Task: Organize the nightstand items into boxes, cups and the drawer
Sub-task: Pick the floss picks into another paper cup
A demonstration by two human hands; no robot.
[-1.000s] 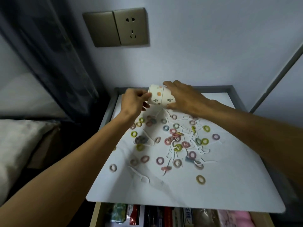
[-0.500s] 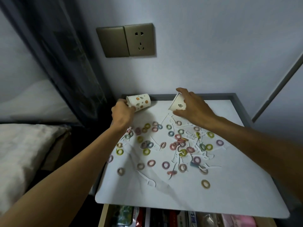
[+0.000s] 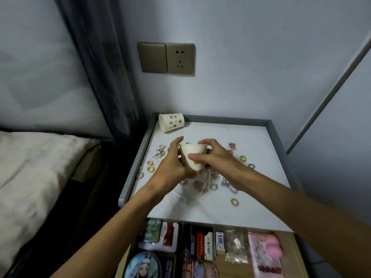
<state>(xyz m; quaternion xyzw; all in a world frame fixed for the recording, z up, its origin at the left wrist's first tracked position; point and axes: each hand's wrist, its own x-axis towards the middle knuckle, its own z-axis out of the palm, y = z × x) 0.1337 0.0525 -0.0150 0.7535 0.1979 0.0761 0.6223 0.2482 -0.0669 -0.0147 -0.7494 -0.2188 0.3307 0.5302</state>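
Centre of frame: left hand point(image 3: 170, 167) and right hand point(image 3: 216, 159) both curled round one paper cup point(image 3: 193, 157), held above nightstand point(image 3: 132, 173), mouth up, axis near upright. Coloured rings point(image 3: 234, 202) lie directly below, spread to both sides. Count: two cups, second cup point(image 3: 171, 123) on its side in upper left corner of top; over dozen rings visible, more hidden under hands.

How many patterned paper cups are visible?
2. One white paper cup lies on its side at the nightstand's back left corner; the other cup is gripped between left hand and right hand. Others may be nested inside.
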